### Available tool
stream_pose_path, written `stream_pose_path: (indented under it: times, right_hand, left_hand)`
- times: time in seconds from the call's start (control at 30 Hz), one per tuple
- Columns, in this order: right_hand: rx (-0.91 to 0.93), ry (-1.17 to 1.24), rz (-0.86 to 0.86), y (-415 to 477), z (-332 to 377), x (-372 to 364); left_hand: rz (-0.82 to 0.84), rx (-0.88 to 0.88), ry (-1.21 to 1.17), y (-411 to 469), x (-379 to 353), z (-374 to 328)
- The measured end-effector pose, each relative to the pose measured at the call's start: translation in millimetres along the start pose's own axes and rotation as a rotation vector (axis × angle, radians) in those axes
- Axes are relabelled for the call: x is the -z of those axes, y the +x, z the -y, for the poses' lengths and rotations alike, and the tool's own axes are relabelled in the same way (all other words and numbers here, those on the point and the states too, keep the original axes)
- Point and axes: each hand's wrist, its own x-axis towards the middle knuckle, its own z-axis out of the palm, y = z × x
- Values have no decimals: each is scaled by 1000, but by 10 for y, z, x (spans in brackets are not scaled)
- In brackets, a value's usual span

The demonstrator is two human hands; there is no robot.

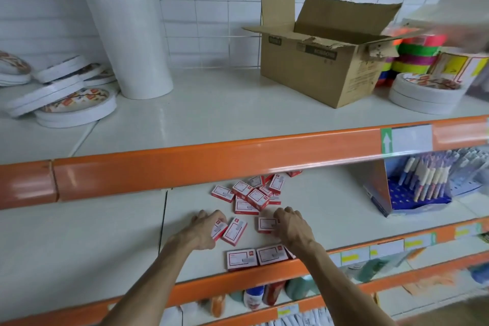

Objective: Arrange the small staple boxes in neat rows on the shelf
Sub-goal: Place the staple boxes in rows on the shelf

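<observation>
At the front lip of the shelf (330, 206), two staple boxes (241, 259) lie side by side. Just beyond, the left hand (203, 230) curls its fingers round a tilted box (219, 229), with another box (234, 231) just beside it. The right hand (291, 225) pinches the right end of a flat box (265, 224). Farther back lies a jumbled pile (251, 193).

Bright, even light falls from above, leaving only soft shadow beneath the upper shelf's orange edge strip (211, 156), whose gloss carries pale streaks of glare. The wide lens bows that strip and the lower shelf (330, 193) into curves. The far right blurs badly, where the coloured tape rolls (415, 57) and the pen display (423, 188) smear, while the staple boxes (254, 194) at centre stay fairly sharp, their print too soft to read.
</observation>
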Motion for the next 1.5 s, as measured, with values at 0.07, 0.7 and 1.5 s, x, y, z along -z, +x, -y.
stream_pose_path:
  times: [0.07, 0.7, 1.5]
  right_hand:
    - [21, 21, -21, -9, 33, -15]
    - [473, 145, 30, -148, 2032, -393]
    - [617, -45, 38, -1284, 5837, -1767]
  left_hand:
    - [-69, 28, -18, -51, -17, 25]
    - [-557, 326, -106, -1732, 315, 1862]
    - [-670, 496, -269, -4013, 370, 5201]
